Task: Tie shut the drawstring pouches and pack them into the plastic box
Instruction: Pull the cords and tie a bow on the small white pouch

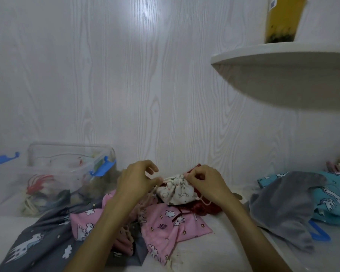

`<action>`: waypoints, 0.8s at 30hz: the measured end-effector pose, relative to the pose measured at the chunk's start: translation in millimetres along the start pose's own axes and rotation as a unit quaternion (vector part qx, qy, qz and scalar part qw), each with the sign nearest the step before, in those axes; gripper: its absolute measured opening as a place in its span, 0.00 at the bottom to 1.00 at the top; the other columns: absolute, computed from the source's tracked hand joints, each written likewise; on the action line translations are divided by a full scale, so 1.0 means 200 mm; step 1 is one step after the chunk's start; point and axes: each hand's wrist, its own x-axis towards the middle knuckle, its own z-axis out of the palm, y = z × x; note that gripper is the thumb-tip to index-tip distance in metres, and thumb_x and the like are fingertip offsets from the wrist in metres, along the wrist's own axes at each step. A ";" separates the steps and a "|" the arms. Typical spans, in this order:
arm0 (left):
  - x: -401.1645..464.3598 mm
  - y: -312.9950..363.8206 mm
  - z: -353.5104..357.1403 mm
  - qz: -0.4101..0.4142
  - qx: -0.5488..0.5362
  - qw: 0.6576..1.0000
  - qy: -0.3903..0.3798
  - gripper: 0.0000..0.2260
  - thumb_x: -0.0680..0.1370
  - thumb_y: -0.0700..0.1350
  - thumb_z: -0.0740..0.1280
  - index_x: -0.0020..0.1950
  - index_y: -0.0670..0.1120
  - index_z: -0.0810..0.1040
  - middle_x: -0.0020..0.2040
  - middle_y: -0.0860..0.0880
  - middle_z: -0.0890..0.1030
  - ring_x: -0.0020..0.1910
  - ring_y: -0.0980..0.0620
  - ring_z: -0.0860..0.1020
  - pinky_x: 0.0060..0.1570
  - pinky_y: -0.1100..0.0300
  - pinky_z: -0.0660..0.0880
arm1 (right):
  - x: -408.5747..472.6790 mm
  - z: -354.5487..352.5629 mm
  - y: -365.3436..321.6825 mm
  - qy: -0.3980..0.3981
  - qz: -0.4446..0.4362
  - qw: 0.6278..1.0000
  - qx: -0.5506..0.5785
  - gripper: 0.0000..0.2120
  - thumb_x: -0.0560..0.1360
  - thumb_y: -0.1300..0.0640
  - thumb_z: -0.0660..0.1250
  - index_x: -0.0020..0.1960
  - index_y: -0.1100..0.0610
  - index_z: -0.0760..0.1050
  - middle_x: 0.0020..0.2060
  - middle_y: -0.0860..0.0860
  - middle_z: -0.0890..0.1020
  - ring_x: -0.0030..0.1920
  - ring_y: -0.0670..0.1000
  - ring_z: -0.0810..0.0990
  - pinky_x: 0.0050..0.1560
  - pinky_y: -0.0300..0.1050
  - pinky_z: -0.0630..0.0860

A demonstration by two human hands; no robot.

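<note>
A small white printed drawstring pouch [177,190] sits in the middle of the bed on a dark red pouch [208,205]. My left hand [137,181] pinches the pouch's pale cord at the left side of its gathered neck. My right hand [204,183] pinches the cord at the right side of the neck. Pink pouches with cloud prints [169,224] lie flat in front of it. A dark grey printed pouch [43,238] lies at the lower left. The clear plastic box [53,173] with blue clips stands at the left and holds several items.
A grey cloth [283,209] and teal printed fabric [330,197] lie at the right over a blue hanger [320,235]. A white rounded shelf [287,75] juts out at the upper right with a yellow drink cup [283,18] on it. A white wood-grain wall stands behind.
</note>
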 end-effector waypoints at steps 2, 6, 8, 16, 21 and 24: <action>0.00 0.02 -0.07 -0.021 0.014 0.997 -0.075 0.03 0.73 0.50 0.72 0.44 0.52 0.83 0.39 0.56 0.82 0.39 0.54 0.81 0.41 0.60 0.79 | -0.01 0.01 -0.01 -0.005 0.007 1.000 0.012 0.12 0.75 0.49 0.66 0.36 0.53 0.79 0.40 0.47 0.84 0.41 0.45 0.80 0.48 0.43 0.75; -0.03 0.03 -0.04 -0.039 0.013 0.968 -0.248 0.08 0.78 0.43 0.65 0.47 0.45 0.84 0.32 0.52 0.80 0.30 0.55 0.77 0.25 0.68 0.70 | -0.02 0.03 -0.04 0.010 0.000 1.000 -0.004 0.13 0.75 0.48 0.66 0.33 0.50 0.76 0.34 0.44 0.82 0.36 0.41 0.77 0.41 0.39 0.72; -0.02 0.01 0.02 -0.038 0.029 0.979 -0.197 0.12 0.79 0.45 0.62 0.41 0.42 0.82 0.32 0.48 0.79 0.28 0.53 0.74 0.29 0.62 0.71 | -0.02 0.03 -0.05 0.006 -0.004 1.000 -0.004 0.13 0.75 0.48 0.66 0.32 0.49 0.75 0.30 0.42 0.79 0.32 0.39 0.75 0.38 0.36 0.69; -0.01 0.02 0.11 -0.099 -0.315 0.944 -0.015 0.14 0.77 0.51 0.67 0.41 0.41 0.83 0.32 0.49 0.80 0.33 0.54 0.77 0.33 0.63 0.72 | -0.02 0.04 -0.08 -0.033 -0.021 0.999 0.012 0.13 0.74 0.48 0.67 0.34 0.52 0.78 0.28 0.42 0.79 0.33 0.39 0.76 0.39 0.35 0.72; -0.01 0.02 0.07 -0.130 -0.361 0.922 -0.056 0.12 0.76 0.50 0.68 0.45 0.42 0.84 0.36 0.50 0.83 0.32 0.62 0.80 0.30 0.73 0.74 | -0.02 0.01 -0.09 -0.025 -0.020 0.999 0.044 0.13 0.75 0.50 0.67 0.33 0.51 0.77 0.28 0.41 0.80 0.31 0.34 0.77 0.35 0.25 0.70; 0.00 0.00 0.05 -0.125 -0.285 0.942 -0.130 0.18 0.77 0.54 0.65 0.49 0.39 0.84 0.41 0.49 0.83 0.39 0.56 0.79 0.36 0.69 0.73 | -0.03 0.01 -0.09 -0.027 -0.017 0.998 0.053 0.12 0.75 0.51 0.67 0.33 0.52 0.78 0.30 0.43 0.81 0.32 0.35 0.78 0.35 0.27 0.72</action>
